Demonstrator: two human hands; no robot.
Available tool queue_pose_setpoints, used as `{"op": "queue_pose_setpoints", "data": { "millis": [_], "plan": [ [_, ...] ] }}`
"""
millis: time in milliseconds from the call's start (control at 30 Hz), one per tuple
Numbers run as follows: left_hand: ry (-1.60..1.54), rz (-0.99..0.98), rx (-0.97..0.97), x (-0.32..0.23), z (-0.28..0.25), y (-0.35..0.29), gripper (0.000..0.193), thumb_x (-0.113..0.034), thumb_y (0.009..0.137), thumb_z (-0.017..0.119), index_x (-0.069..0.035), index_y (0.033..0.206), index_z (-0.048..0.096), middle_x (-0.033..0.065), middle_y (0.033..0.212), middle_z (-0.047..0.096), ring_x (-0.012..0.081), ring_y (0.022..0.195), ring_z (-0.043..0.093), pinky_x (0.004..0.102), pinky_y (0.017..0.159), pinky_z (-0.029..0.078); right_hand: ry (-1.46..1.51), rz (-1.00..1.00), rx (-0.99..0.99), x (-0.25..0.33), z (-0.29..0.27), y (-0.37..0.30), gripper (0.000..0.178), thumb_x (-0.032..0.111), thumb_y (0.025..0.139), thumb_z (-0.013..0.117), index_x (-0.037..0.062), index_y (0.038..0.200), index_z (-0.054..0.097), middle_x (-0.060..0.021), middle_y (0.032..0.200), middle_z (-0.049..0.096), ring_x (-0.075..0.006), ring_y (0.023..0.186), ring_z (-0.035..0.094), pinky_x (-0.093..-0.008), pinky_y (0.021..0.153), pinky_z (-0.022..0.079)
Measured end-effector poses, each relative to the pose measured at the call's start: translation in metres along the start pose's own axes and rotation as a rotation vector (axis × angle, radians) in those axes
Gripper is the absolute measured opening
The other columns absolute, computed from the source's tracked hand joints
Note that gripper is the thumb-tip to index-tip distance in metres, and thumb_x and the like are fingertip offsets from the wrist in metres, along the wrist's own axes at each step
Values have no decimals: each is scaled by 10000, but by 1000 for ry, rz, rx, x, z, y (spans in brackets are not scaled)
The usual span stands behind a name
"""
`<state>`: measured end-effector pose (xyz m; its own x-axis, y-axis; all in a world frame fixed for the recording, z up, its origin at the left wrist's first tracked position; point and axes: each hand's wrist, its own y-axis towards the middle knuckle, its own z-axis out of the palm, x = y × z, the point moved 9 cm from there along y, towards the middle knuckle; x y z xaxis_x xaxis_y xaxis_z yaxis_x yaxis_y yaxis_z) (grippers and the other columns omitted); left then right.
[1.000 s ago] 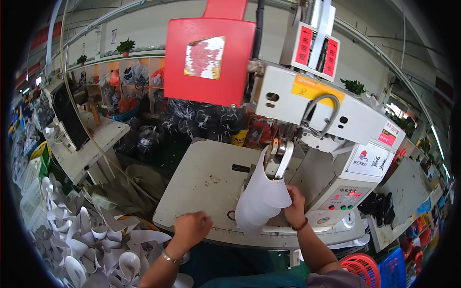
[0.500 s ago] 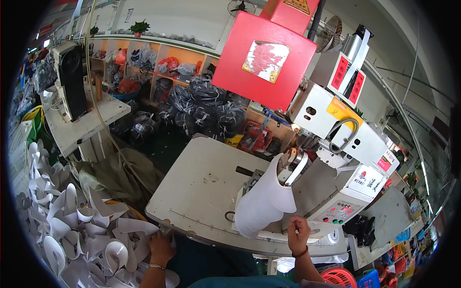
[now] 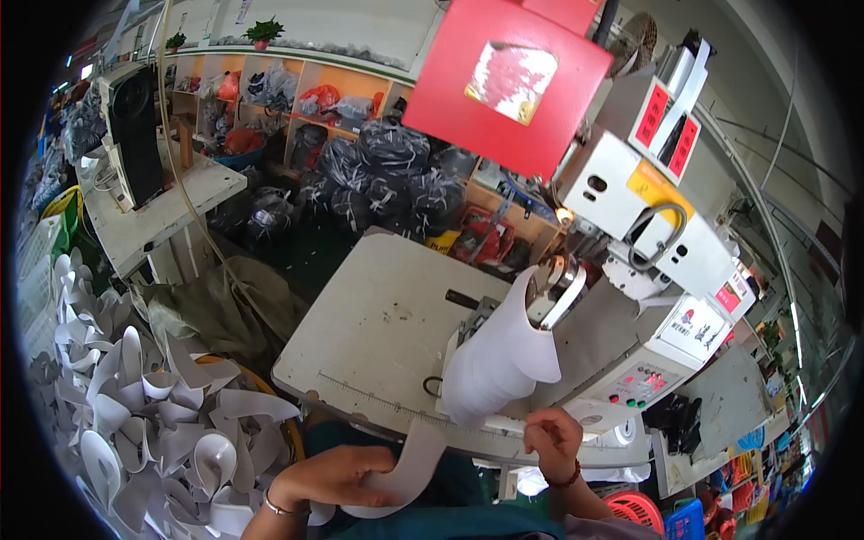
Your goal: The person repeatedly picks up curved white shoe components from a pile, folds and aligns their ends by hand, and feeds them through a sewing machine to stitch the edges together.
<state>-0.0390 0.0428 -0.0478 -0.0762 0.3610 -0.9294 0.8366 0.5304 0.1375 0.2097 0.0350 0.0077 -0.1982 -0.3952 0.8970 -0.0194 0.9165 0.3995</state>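
My left hand (image 3: 346, 477) is closed around one end of a curved white sheet piece (image 3: 421, 457), whose other end points up at the table's front edge. My right hand (image 3: 553, 444) has its fingers curled in, with nothing seen in them, just in front of the machine. Similar white pieces hang as a thick nested stack (image 3: 490, 378) on the arm of the white machine (image 3: 630, 355), near its metal head (image 3: 558, 290). To my left lies a large heap of loose white curved pieces (image 3: 108, 414).
The pale worktable (image 3: 360, 315) carries a ruler scale along its front edge. A red box (image 3: 432, 90) overhangs the table. Black bags (image 3: 387, 148) pile up against shelves behind. A second machine (image 3: 135, 135) stands at far left, a red basket (image 3: 634, 508) at lower right.
My left hand has come from the heap toward the middle, bringing out a white piece. The right hand stays near the machine with curled fingers. The view has shifted slightly.
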Motion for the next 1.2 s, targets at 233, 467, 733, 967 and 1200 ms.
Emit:
{"op": "queue_pose_setpoints", "data": {
  "millis": [233,467,733,967,1200],
  "plan": [
    [457,326,51,-109,-2,56,208,-102,701,659,-63,868,542,99,917,518,305,816,556,340,638,439,-96,-53,395,25,53,35,380,297,863,483,-11,1083,520,-84,1002,551,-139,796,555,-247,656,434],
    [765,320,-243,-143,-28,88,212,-42,577,665,-77,781,617,95,1090,529,314,995,523,389,792,402,-89,-397,-239,82,-33,48,432,378,889,468,-22,1051,499,-97,940,540,-142,781,534,-252,628,408],
    [954,523,-467,-167,-30,122,192,30,497,642,-58,664,605,103,1184,514,366,1142,429,451,894,350,153,166,445,48,23,69,411,293,870,565,-19,1134,528,-47,860,588,-64,798,527,-197,630,394],
    [1045,439,-573,-162,-43,131,172,-67,551,650,-37,713,601,110,1125,523,319,1014,503,414,816,392,657,-71,226,72,-12,81,529,274,849,568,-54,1237,420,-116,982,603,-155,915,568,-261,793,422],
    [790,501,-396,-177,-31,135,409,-211,628,663,-28,980,562,162,1136,507,297,988,526,386,810,408,419,-204,23,80,-40,87,527,392,887,482,-21,1201,394,-180,1084,532,-236,854,605,-325,709,500]
  ]
}}
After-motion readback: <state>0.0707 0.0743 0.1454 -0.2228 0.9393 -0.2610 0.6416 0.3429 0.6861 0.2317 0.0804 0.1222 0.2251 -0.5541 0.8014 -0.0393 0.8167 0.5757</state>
